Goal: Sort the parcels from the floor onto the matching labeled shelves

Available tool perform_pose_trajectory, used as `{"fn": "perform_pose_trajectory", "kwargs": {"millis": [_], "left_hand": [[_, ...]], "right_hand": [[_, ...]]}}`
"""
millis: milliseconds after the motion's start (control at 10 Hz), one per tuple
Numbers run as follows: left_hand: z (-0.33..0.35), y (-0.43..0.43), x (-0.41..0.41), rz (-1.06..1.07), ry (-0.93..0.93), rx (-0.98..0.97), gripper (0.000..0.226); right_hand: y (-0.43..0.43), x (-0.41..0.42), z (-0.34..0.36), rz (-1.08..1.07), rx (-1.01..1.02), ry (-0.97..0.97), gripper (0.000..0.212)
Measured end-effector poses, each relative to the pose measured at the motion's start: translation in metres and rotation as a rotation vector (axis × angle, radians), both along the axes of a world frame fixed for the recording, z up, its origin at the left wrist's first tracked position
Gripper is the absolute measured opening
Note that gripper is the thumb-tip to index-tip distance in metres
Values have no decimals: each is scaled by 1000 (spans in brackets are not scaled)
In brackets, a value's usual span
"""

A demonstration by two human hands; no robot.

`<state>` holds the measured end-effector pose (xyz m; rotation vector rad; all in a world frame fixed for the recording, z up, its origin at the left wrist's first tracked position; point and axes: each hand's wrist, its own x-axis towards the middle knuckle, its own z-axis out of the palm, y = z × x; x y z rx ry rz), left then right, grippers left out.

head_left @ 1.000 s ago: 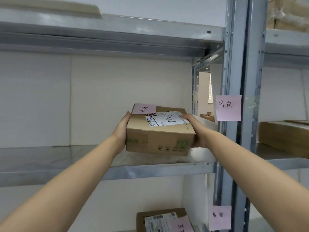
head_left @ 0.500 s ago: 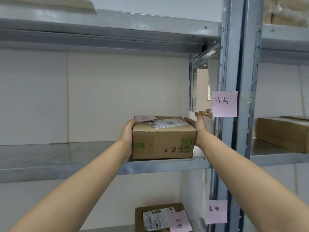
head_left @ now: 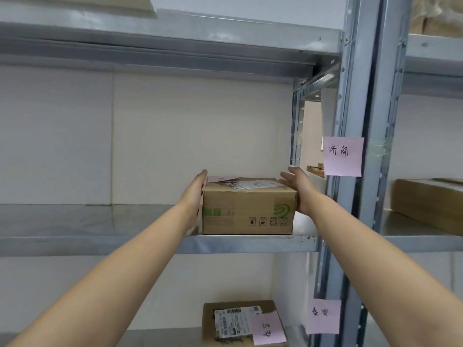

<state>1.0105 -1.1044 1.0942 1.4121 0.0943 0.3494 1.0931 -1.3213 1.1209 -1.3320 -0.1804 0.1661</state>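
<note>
A brown cardboard parcel (head_left: 246, 211) with a white shipping label and a small pink note on top rests on the middle metal shelf (head_left: 250, 242), close to its front edge and right end. My left hand (head_left: 196, 196) lies flat against the parcel's left side, fingers straight. My right hand (head_left: 298, 187) presses against its right side, fingers stretched past the top rear corner. A pink handwritten label (head_left: 343, 156) is stuck on the upright post beside this shelf.
The lower shelf holds another parcel (head_left: 241, 321) with a pink note, beside a second pink label (head_left: 323, 315) on the post (head_left: 355, 96). The bay to the right holds a large brown box (head_left: 431, 201). A shelf runs overhead.
The parcel went from held in the air in front of the shelf to resting flat on the shelf. Both hands stayed at its sides, and their fingers have straightened.
</note>
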Motion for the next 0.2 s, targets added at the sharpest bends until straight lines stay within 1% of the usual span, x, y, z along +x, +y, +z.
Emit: {"fn": "perform_pose_trajectory", "kwargs": {"millis": [100, 200], "left_hand": [[10, 11, -5, 38, -58, 83, 57], [16, 17, -8, 61, -46, 173, 53]], "right_hand": [[0, 2, 15, -76, -14, -144, 48], [0, -2, 20, -144, -149, -261, 45]]}}
